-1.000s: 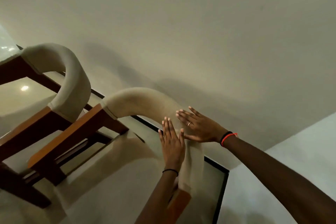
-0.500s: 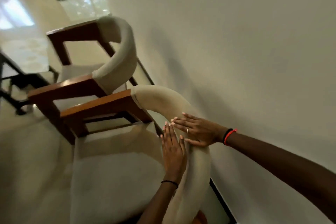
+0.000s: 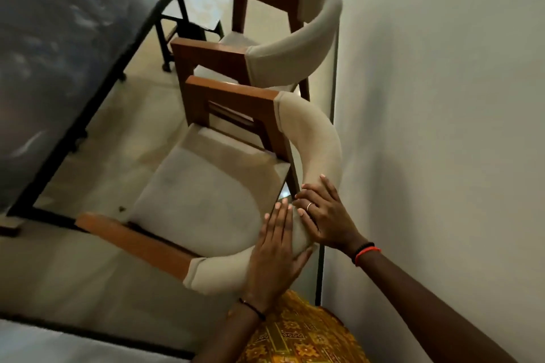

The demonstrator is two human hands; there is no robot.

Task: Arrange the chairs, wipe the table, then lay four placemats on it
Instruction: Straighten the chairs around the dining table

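While both hands are resting on the curved padded backrest [image 3: 320,141] of the nearer chair [image 3: 200,194], I am looking down on it from above and behind. The left hand [image 3: 275,253] is lying flat against the inner face of the padding, its fingers [image 3: 278,216] straight and released. The right hand [image 3: 323,216] is spreading over the top edge just beside it, its fingers relaxed and gripping nothing that I can make out. The chair is standing close by the wall [image 3: 442,97], its seat facing the dark worktop [image 3: 59,38] but well apart from it. A second matching chair [image 3: 295,47] is standing just beyond, also by the wall. I am judging the task to be at its first step, since neither chair is sitting at the worktop yet. Pale streaks are showing on the worktop, though blur is keeping me from saying what they are. The wiping appears not yet done, and no placemats are showing anywhere.
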